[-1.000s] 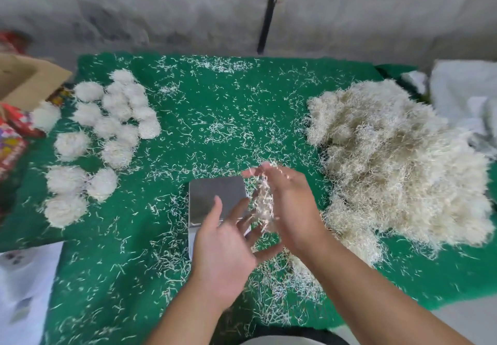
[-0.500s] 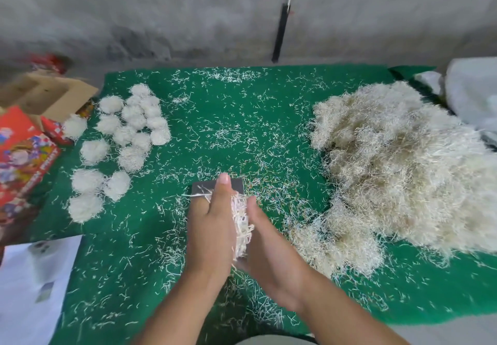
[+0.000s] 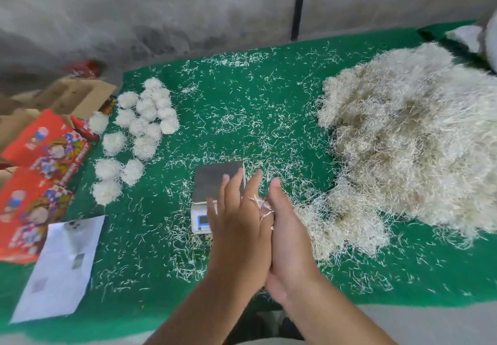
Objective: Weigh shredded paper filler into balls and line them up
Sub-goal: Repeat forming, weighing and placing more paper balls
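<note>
Pressing between flat hands (image 3: 265,226), pale paper wad (image 3: 262,206) shows thin stray strands.

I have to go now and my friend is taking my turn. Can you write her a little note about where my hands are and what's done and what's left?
Left hand and right hand: flat, palms together, pressing a small wad of shreds between them, no curled grip.
Scale: bare plate, just beyond the hands, on the green mat.
Done: a cluster of finished balls at far left.
Left: finish this ball, set it with the others, then keep weighing from the big pile on the right.
</note>
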### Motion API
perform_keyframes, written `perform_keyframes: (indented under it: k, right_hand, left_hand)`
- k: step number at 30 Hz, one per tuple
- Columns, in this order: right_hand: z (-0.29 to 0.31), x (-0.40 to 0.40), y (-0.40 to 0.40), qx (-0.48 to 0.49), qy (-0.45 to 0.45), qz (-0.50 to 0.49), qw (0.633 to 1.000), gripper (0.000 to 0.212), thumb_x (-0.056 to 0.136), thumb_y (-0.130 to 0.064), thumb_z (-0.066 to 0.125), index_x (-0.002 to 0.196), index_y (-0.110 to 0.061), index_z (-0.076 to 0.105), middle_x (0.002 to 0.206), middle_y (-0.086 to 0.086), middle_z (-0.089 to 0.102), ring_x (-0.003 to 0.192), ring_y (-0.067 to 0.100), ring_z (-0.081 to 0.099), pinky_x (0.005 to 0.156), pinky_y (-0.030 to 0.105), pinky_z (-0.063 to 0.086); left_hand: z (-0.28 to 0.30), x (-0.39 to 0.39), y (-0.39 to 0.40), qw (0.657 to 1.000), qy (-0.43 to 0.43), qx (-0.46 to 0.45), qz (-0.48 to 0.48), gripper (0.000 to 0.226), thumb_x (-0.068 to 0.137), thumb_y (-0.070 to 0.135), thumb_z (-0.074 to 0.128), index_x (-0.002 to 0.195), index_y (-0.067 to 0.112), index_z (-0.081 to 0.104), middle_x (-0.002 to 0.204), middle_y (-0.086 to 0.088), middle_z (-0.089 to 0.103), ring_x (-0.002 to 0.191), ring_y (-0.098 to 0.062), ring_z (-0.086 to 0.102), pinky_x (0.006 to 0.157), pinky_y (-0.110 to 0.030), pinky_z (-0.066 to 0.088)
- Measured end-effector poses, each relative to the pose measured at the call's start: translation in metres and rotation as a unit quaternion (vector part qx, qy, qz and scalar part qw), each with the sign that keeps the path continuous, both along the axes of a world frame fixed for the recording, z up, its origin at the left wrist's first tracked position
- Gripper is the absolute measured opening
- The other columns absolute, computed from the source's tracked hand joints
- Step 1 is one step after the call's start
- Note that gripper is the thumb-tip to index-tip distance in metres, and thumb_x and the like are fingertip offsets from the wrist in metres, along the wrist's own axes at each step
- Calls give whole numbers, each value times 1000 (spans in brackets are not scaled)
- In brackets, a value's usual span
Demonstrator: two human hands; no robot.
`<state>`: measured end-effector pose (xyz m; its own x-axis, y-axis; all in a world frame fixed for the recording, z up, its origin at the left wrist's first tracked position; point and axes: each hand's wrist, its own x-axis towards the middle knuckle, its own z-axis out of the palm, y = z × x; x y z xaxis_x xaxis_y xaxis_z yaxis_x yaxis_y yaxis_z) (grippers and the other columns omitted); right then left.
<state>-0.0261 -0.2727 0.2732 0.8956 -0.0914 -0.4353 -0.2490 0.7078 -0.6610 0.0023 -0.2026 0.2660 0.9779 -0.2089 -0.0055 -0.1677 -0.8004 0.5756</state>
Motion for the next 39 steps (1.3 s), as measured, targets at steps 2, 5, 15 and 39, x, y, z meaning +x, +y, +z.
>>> perform_keyframes:
  k: [2, 5, 15, 39]
  right_hand:
    - [-7, -2, -18, -46, 13, -32, 998, 51, 103, -61, 51, 97, -24, 85, 102, 10, 80, 98, 21, 78, 91, 42, 57]
    - [-3, 0, -55, -55, 4, -63, 996, 56, 100, -59, 59, 64, -20, 74, 65, 5, 65, 55, 21, 64, 58, 34, 51]
    - [-8, -10, -36, -708, -173, 120, 674, 46, 111, -48, 26, 156, -40, 36, 163, -13, 40, 153, 13, 31, 125, 48, 27]
    - [22, -22, -39, 36, 23, -128, 991, 52, 97, -57, 65, 62, -21, 52, 63, 1, 46, 54, 19, 47, 62, 34, 43]
  left_hand:
    - [1, -10, -16, 960, 213, -178, 28, 45, 108, 29, 43, 151, 45, 42, 157, 9, 46, 147, -13, 40, 123, -48, 33]
    - [13, -11, -12, 844, 365, -387, 64, 33, 93, 50, 62, 121, 66, 59, 144, 38, 47, 137, -4, 49, 126, -34, 25]
    - [40, -3, -15, 748, 375, -517, 179, 44, 109, 40, 45, 115, 6, 71, 112, -13, 77, 102, -24, 76, 82, -40, 59]
    - [17, -34, 5, 913, 238, -316, -97, 53, 102, 43, 45, 150, 63, 32, 156, 28, 41, 140, 11, 38, 123, -44, 31]
